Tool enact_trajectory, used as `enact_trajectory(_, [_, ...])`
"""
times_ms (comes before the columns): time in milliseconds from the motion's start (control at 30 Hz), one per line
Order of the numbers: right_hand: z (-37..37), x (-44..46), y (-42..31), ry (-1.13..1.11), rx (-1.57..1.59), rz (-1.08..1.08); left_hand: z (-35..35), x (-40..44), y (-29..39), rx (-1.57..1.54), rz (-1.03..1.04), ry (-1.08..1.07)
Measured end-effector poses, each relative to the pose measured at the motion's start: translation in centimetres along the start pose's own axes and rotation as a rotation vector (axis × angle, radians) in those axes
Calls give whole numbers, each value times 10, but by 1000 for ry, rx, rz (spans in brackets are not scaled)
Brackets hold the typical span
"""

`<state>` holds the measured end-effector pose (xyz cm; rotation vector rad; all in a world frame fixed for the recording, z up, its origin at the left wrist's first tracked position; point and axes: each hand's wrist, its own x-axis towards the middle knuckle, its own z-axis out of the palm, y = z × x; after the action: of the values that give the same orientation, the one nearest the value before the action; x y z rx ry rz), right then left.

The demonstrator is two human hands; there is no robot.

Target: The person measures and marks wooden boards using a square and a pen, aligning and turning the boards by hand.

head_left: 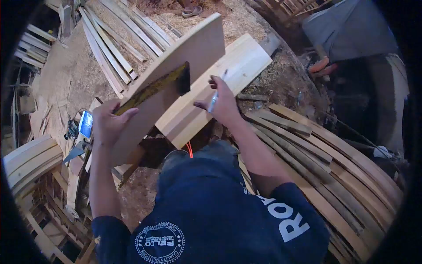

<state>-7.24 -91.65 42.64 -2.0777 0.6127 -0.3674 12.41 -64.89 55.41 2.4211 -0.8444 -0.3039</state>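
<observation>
A wide wooden board [206,42] stands tilted in front of me, with a long dark slot or dark-edged strip [162,83] across it. My left hand [112,119] grips the near left end of that strip, thumb and fingers around its edge. Beside the board lies a pale plank [237,61], slanting up to the right. Over the plank is my right hand [222,99], fingers curled, with a thin pen-like marker [214,102] held in it. A lit phone-like screen [85,124] is just left of my left hand.
Long wooden strips [107,48] lie on the sawdust-covered ground ahead. More boards [325,163] are piled at the right. Stacked curved-looking planks [33,160] are at the left. A person's foot [192,12] shows at the top, and a grey cover [351,31] hangs at the upper right.
</observation>
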Motion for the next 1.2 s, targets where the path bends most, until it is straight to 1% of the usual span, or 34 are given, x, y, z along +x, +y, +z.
enact_trajectory(67, [-4, 3, 14, 48, 55, -39, 35, -5, 25, -70, 69, 34])
enact_trajectory(133, [-5, 2, 49, 73, 327, 157, 69, -3, 47, -29, 157, 39])
enact_trajectory(167, [-12, 2, 55, 105, 332, 149, 85, -1, 56, -7, 200, 41])
enact_trajectory(233, [-25, 2, 68, 167, 343, 132, 115, 4, 68, 15, 190, 45])
enact_trajectory(300, [-43, 1, 91, 223, -168, 12, 133, 9, 86, 37, 195, 39])
enact_trajectory(333, [-57, 16, 92, 73, 261, 413, 140, 13, 96, 49, 209, 33])
enact_trajectory(400, [-59, 30, 116, 177, 23, 330, 150, 23, 112, 88, 224, 14])
enact_trajectory(467, [-57, 40, 142, 259, -63, 310, 158, 29, 125, 136, 212, -7])
enact_trajectory(500, [-57, 48, 154, 293, -28, 323, 162, 31, 131, 135, 192, -10])
enact_trajectory(567, [-68, 50, 142, 326, -49, 317, 167, 31, 139, 138, 155, -21])
enact_trajectory(633, [-74, 44, 127, 318, -163, 283, 178, 27, 132, 136, 209, -25])
enact_trajectory(667, [-73, 43, 129, 278, -184, 307, 179, 25, 128, 137, 235, -23])
enact_trajectory(767, [-81, 31, 132, 190, -218, 350, 162, 7, 113, 265, 187, -192])
enact_trajectory(800, [-85, 17, 127, 179, -218, 344, 154, 0, 111, 238, 100, -245])
enact_trajectory(833, [-89, 4, 121, 166, -220, 341, 148, -8, 102, 252, 82, -229])
enact_trajectory(900, [-99, -19, 120, 92, -303, 414, 139, -23, 81, 274, 35, -207])
enact_trajectory(933, [-102, -26, 121, 44, -351, 444, 138, -24, 75, 294, 50, -214])
enact_trajectory(1000, [-100, -36, 127, -54, -467, 364, 139, -23, 68, 331, 65, -222])
enact_trajectory(1133, [-85, -31, 138, -227, -626, 238, 148, -11, 79, 261, 64, -160])
enact_trajectory(1200, [-80, -15, 139, -285, -532, 184, 151, 0, 85, 274, 69, -161])
